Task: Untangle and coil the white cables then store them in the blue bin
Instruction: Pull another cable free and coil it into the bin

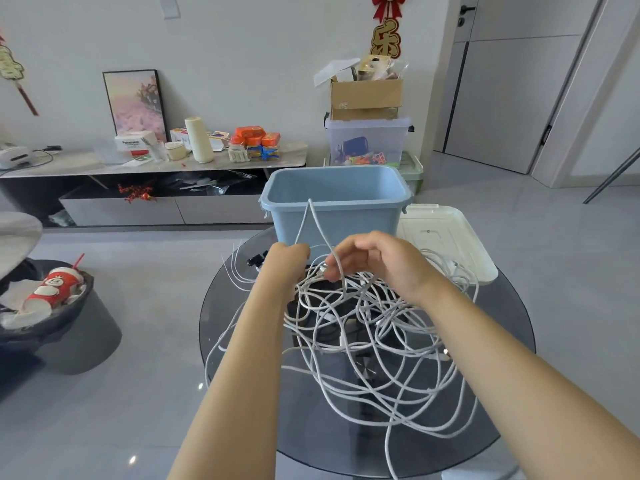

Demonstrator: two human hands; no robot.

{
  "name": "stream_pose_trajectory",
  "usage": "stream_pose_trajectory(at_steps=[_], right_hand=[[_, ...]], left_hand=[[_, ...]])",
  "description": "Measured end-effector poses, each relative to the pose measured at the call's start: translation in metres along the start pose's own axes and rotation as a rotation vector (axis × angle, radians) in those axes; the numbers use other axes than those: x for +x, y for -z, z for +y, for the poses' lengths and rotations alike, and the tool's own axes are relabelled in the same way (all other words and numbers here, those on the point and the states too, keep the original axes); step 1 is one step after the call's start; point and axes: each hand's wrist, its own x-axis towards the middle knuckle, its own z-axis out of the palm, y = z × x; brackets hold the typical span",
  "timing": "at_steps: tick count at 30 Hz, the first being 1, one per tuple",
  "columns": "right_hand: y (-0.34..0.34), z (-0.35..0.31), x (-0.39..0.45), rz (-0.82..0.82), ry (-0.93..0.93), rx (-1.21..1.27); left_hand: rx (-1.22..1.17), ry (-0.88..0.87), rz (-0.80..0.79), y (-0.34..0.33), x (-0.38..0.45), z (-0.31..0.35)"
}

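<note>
White cables (363, 327): limp, light, snag-prone tangle mid-table | left hand (289, 259) fisted round raised loop | right hand (374, 261) pinches plug end | grip near connector | blue bin (332, 216) at far edge

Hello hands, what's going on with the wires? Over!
Left hand grips a raised cable loop; right hand pinches a cable end. White cables tangled on the glass table. Blue bin empty, unblocked.

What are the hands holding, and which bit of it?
Both hold the tangled white cables. The left hand grips a raised loop of cable at its base; the right hand pinches a strand near a plug end.
</note>
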Motion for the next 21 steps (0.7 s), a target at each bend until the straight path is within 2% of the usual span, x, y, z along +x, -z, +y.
stream_pose_trajectory(at_steps=[2, 4, 6, 9, 11, 13, 15, 18, 19, 21], right_hand=[[0.001, 0.0, 0.0, -0.129, -0.038, 0.101], [0.0, 0.001, 0.001, -0.096, -0.043, 0.139], [0.003, 0.003, 0.004, 0.086, -0.023, 0.175], [0.015, 0.01, 0.008, 0.427, -0.057, 0.13], [0.021, 0.017, 0.009, 0.61, -0.1, 0.006], [0.021, 0.024, 0.01, 0.694, -0.102, -0.195], [0.016, 0.028, 0.01, 0.671, -0.093, -0.414], [0.004, 0.026, 0.01, 0.499, -0.161, -0.727], [-0.001, 0.023, 0.01, 0.417, -0.192, -0.818], [-0.01, 0.016, 0.011, 0.275, -0.208, -0.897]], left_hand=[[0.038, -0.01, 0.01, 0.001, 0.002, -0.002], [0.01, -0.004, -0.002, 0.001, 0.005, -0.003], [-0.104, 0.024, -0.068, 0.003, 0.008, -0.004], [-0.334, 0.091, -0.342, 0.018, 0.002, -0.003], [-0.564, 0.107, -0.556, 0.029, -0.007, 0.001], [-0.885, 0.109, -0.66, 0.035, -0.01, 0.005], [-1.21, 0.116, -0.661, 0.036, -0.01, 0.009], [-1.492, 0.06, -0.502, 0.03, -0.001, 0.01], [-1.486, 0.006, -0.434, 0.026, 0.002, 0.009], [-1.27, -0.181, -0.309, 0.018, 0.004, 0.007]])
